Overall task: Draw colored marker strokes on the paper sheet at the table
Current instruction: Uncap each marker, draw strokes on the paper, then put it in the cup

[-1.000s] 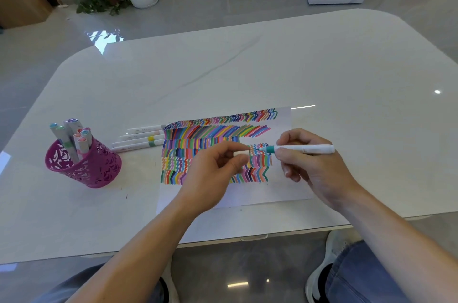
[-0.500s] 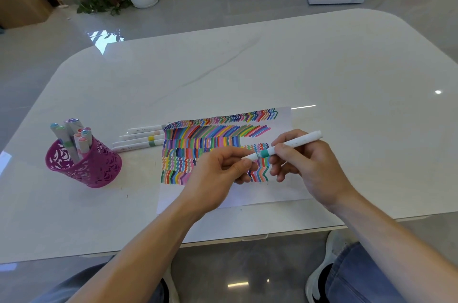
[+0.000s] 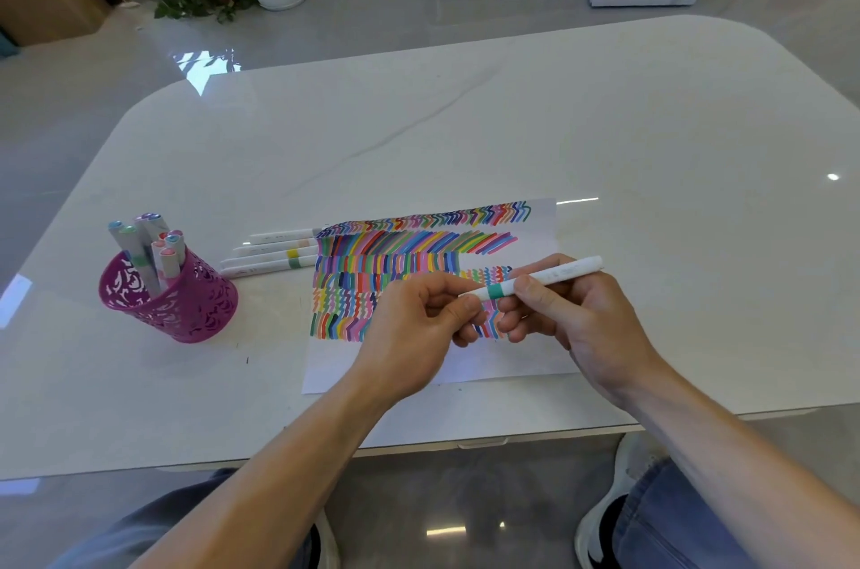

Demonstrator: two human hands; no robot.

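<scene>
A white paper sheet [image 3: 540,345] covered with rows of colored strokes lies near the table's front edge. My right hand [image 3: 577,312] grips a white marker with a teal band [image 3: 554,277] just above the sheet, its barrel pointing up and to the right. My left hand [image 3: 414,326] pinches the marker's left end, the cap end, between thumb and forefinger. Both hands hide part of the lower rows of strokes.
A magenta lattice cup [image 3: 186,308] holding several markers stands at the left. Three white markers [image 3: 274,250] lie side by side against the sheet's left edge. The white table [image 3: 465,126] stretches far behind; its front edge is close to my forearms.
The marker has tilted from level to slanting up-right and shifted left. My left hand has closed its thumb and forefinger on the marker's left end.
</scene>
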